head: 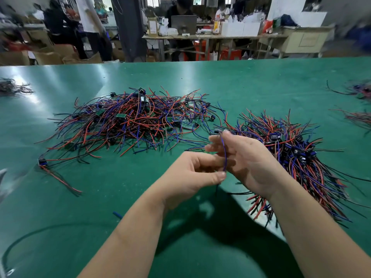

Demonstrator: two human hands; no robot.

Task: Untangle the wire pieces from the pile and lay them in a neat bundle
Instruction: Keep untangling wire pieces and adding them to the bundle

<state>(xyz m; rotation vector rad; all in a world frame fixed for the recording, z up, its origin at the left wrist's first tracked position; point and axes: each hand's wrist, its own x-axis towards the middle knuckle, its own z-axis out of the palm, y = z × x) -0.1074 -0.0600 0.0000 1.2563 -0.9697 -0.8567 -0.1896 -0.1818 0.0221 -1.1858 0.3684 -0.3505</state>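
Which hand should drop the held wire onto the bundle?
Likely right: the right hand holds the wire at its top, beside the bundle; the left hand pinches its lower end, farther off.

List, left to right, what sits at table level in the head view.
Small wire clump → tangled pile → left hand → held blue wire → right hand → neat bundle → more wires.

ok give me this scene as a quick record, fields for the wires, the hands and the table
surface: green table
tangled pile: centre-left, red, blue and black wires, small green boards mixed in
bundle: right of the hands, wires roughly parallel
in hand: blue wire piece, held above the table
left hand: pinches its lower end
right hand: holds its upper end
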